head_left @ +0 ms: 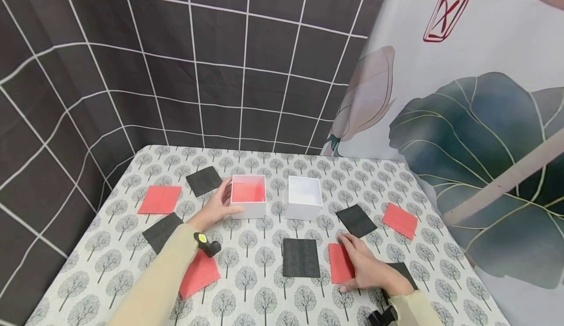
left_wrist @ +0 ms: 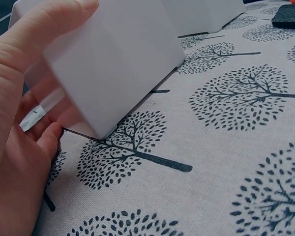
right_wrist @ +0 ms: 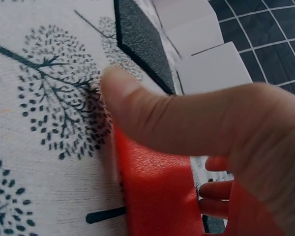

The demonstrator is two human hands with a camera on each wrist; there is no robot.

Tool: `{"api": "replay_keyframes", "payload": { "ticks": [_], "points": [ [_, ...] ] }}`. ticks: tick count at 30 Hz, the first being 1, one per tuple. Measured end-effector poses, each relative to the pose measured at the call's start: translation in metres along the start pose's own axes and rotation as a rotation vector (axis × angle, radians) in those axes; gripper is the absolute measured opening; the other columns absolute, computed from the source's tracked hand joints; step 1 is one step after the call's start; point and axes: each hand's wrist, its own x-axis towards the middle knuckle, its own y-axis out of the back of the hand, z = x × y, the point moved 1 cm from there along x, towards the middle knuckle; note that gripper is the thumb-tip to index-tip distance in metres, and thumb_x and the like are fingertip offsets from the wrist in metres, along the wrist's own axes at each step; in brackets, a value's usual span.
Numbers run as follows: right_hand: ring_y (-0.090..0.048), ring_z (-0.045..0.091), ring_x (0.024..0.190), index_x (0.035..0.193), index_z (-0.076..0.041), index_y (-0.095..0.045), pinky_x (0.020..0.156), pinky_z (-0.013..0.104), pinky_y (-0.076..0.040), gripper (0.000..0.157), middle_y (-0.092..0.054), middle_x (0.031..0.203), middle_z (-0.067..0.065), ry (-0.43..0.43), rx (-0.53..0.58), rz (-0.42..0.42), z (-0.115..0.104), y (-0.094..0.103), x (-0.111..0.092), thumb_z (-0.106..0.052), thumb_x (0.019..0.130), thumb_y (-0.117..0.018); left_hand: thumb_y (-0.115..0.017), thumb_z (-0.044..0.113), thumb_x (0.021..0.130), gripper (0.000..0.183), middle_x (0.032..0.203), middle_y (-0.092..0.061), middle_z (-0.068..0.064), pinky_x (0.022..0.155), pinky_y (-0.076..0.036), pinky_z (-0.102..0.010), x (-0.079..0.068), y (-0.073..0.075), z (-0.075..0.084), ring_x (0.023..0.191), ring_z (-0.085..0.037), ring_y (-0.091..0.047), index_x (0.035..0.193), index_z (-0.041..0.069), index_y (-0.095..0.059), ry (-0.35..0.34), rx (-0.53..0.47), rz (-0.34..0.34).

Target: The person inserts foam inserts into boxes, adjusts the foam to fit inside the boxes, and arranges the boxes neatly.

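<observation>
My left hand (head_left: 219,207) grips a white open-topped box (head_left: 248,212) from its left side, thumb across the near wall and fingers round the far left. A red square piece (head_left: 248,191) lies inside that box. My right hand (head_left: 364,265) spans another red square (head_left: 339,263) on the tablecloth. In the right wrist view the thumb reaches over this red square (right_wrist: 157,182), its tip past one edge, while the fingertips (right_wrist: 216,191) are at the opposite edge. Part of the square is hidden under the hand.
A second white box (head_left: 304,203) stands right of the first. Black squares lie around, including one (head_left: 301,258) at centre, one (head_left: 356,220) at right and one (head_left: 204,181) at back left. More red squares (head_left: 159,199) lie on the tree-print tablecloth (head_left: 246,267). Curtains stand behind it.
</observation>
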Motion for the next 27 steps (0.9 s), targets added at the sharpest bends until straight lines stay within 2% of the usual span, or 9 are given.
{"api": "replay_keyframes", "payload": {
  "ticks": [4,10,13,16,21,27],
  "points": [
    [-0.030,0.044,0.123,0.139,0.009,-0.025,0.095,0.058,-0.036,0.124,-0.028,0.136,0.030,-0.019,-0.002,-0.023,0.0000,-0.0024,-0.0016,-0.044,0.046,-0.088,-0.076,-0.001,0.070,0.104,0.149,-0.021,-0.018,0.110,-0.020,-0.031,0.0010,-0.0007,-0.0009,0.137,-0.030,-0.021,0.149,0.008,-0.008,0.001,-0.014,0.005],
    [-0.033,0.039,0.118,0.136,0.009,-0.033,0.092,0.056,-0.039,0.117,-0.031,0.134,0.027,-0.009,0.005,-0.006,0.0008,-0.0014,-0.0018,-0.047,0.048,-0.087,-0.074,-0.004,0.072,0.104,0.150,-0.018,-0.020,0.110,-0.019,-0.030,-0.0012,-0.0019,0.0067,0.138,-0.031,-0.018,0.149,0.006,-0.005,0.009,-0.025,-0.002],
    [-0.035,0.034,0.114,0.134,0.007,-0.038,0.089,0.051,-0.042,0.111,-0.034,0.132,0.023,-0.004,-0.001,0.013,0.0039,-0.0024,-0.0020,-0.049,0.050,-0.086,-0.075,-0.004,0.072,0.104,0.151,-0.017,-0.019,0.110,-0.019,-0.031,-0.0010,-0.0017,0.0057,0.138,-0.031,-0.018,0.149,0.007,-0.005,0.016,-0.012,0.001],
    [-0.037,0.029,0.110,0.132,0.003,-0.041,0.084,0.046,-0.043,0.106,-0.036,0.129,0.019,0.002,-0.010,0.033,0.0070,-0.0039,-0.0025,-0.049,0.051,-0.085,-0.076,0.000,0.072,0.105,0.151,-0.018,-0.017,0.110,-0.020,-0.029,0.0009,-0.0001,-0.0024,0.138,-0.029,-0.019,0.149,0.010,-0.006,-0.002,0.002,0.005],
    [-0.039,0.023,0.103,0.130,-0.002,-0.045,0.074,0.037,-0.046,0.099,-0.039,0.124,0.014,0.019,0.001,0.069,0.0076,-0.0045,-0.0033,-0.044,0.051,-0.086,-0.077,0.002,0.071,0.105,0.150,-0.021,-0.017,0.110,-0.021,-0.030,0.0000,0.0003,-0.0021,0.137,-0.029,-0.021,0.149,0.010,-0.008,-0.003,0.006,0.006],
    [-0.041,0.016,0.094,0.127,0.000,-0.044,0.066,0.028,-0.047,0.096,-0.043,0.117,0.009,0.055,-0.015,0.126,0.0055,-0.0042,-0.0048,-0.043,0.052,-0.085,-0.078,0.004,0.071,0.105,0.150,-0.020,-0.015,0.109,-0.021,-0.027,-0.0011,0.0002,0.0003,0.138,-0.028,-0.020,0.149,0.011,-0.007,0.004,0.001,-0.003]
  ]
}}
